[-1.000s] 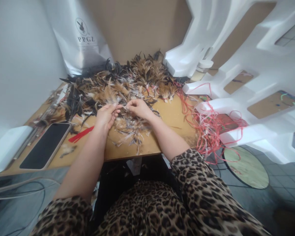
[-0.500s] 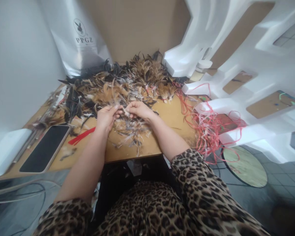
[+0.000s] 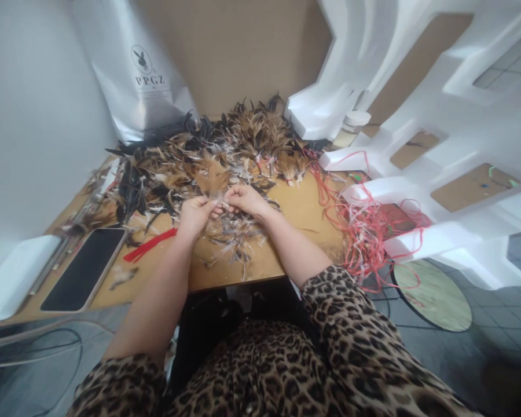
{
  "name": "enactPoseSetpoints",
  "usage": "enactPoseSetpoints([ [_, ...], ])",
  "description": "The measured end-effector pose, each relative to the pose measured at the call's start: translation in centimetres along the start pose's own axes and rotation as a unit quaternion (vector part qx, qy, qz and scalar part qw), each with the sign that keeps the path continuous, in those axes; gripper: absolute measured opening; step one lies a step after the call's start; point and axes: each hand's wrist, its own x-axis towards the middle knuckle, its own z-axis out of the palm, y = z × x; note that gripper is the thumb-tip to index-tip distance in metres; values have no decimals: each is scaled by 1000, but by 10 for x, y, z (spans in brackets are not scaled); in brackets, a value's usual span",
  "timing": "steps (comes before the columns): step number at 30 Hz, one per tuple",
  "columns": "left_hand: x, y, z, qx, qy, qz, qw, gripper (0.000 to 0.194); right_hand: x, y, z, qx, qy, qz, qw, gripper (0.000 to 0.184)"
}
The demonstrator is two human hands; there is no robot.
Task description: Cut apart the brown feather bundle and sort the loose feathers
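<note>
My left hand (image 3: 197,215) is closed in a pinch on a small bunch of golden-brown feathers (image 3: 212,176), whose tips fan out away from me. Against it, my right hand (image 3: 245,201) pinches at the pale, fluffy lower end of the same bunch. The fingertips of both hands meet there and partly hide what is between them. Below the hands, loose grey and white feather scraps (image 3: 238,240) litter the wooden table (image 3: 301,205). Beyond lies a wide heap of brown and black feathers (image 3: 169,156).
Red strips (image 3: 150,245) and a phone (image 3: 84,269) lie on the left, beside a white box (image 3: 19,278). Tangled pink-red string (image 3: 364,231) hangs over the right edge near white foam pieces (image 3: 417,191) and a jar (image 3: 351,127). A silver bag (image 3: 143,110) stands behind.
Both hands have drawn together until their fingertips meet, the left moving rightward. The golden-brown feathers have shifted right with it. White fluff seen at my right fingertips is now mostly hidden.
</note>
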Motion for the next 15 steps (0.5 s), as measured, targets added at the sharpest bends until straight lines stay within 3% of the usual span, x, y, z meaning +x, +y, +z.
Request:
enactPoseSetpoints([
  [7, 1, -2, -1, -3, 9, -21, 1000, 11, -1, 2, 0, -35, -18, -20, 999, 12],
  [12, -2, 1, 1, 2, 0, -40, 999, 14, 0, 2, -2, -188, 22, -98, 977, 5],
  [15, -4, 2, 0, -4, -22, -46, 999, 17, -2, -2, -4, -266, 5, -131, 955, 7],
])
